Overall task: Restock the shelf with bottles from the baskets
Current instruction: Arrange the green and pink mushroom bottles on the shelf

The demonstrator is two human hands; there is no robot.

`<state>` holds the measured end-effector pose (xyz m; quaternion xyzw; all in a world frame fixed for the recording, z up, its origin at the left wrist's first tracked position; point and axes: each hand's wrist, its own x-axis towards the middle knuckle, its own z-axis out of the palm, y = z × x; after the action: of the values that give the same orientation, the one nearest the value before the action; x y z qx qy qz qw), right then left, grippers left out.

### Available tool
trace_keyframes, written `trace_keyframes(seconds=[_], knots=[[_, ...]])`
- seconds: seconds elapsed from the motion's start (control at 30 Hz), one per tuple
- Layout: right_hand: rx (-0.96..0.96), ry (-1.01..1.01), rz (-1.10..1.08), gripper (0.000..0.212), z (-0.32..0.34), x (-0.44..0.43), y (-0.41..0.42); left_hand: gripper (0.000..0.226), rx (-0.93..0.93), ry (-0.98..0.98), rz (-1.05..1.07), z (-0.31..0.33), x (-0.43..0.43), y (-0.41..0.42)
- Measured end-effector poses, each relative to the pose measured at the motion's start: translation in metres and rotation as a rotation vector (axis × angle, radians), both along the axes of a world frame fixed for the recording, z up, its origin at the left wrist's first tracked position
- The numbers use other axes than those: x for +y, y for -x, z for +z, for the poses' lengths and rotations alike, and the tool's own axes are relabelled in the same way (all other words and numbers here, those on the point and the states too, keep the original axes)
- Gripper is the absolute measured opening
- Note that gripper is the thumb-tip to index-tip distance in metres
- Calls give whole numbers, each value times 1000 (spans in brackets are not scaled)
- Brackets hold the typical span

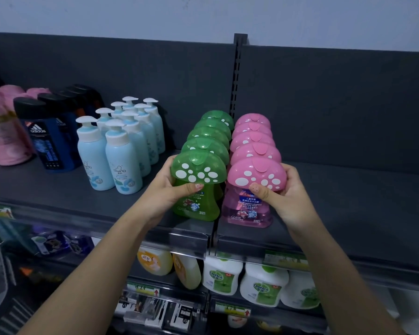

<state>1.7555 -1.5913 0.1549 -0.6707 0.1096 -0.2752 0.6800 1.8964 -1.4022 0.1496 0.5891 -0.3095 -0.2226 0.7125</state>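
Both grips are full: your left hand (166, 187) wraps the front green bottle (196, 170) from its left side, and your right hand (290, 197) wraps the front pink bottle (257, 175) from its right side. Each thumb lies across the label just under the mushroom cap.

Both bottles stand upright on the shelf (348, 201) at its front lip, long axis vertical, side by side and almost touching. Each heads its own file: the green row (211, 131) and the pink row (252, 134) run straight back from your hands toward the rear panel. So the likely move is away from you, along those rows. Each hand is nearer its own bottle, so neither needs to cross. Push evenly, I'd judge, or the wide caps may knock the ones behind.

Further left on the same shelf stand the dark bottles (46, 141) marked "adidas", then the pale blue pump bottles (121, 160) marked "Giving". On the lower shelf, the white bottles (264, 286) read "Dettol". The pink label reads "strawberry shampoo and body wash" and "270ml". The green label's small print is too fine to read.
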Motion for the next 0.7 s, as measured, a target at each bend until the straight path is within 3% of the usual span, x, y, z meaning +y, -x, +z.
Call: trace_keyframes(seconds=[0.1, 0.23, 0.37, 0.47, 0.7], knots=[[8, 9, 3, 97, 1, 2, 1, 68, 7, -17, 28, 1, 2, 2], [74, 93, -51, 72, 13, 8, 8, 69, -16, -60, 41, 6, 6, 3], [203, 528, -268, 64, 30, 14, 9, 64, -130, -134, 73, 25, 15, 3], [141, 803, -377, 56, 44, 24, 7, 69, -246, -252, 93, 39, 26, 4], [20, 1225, -200, 51, 71, 67, -26, 72, -630, -466, 360, 64, 71, 10]])
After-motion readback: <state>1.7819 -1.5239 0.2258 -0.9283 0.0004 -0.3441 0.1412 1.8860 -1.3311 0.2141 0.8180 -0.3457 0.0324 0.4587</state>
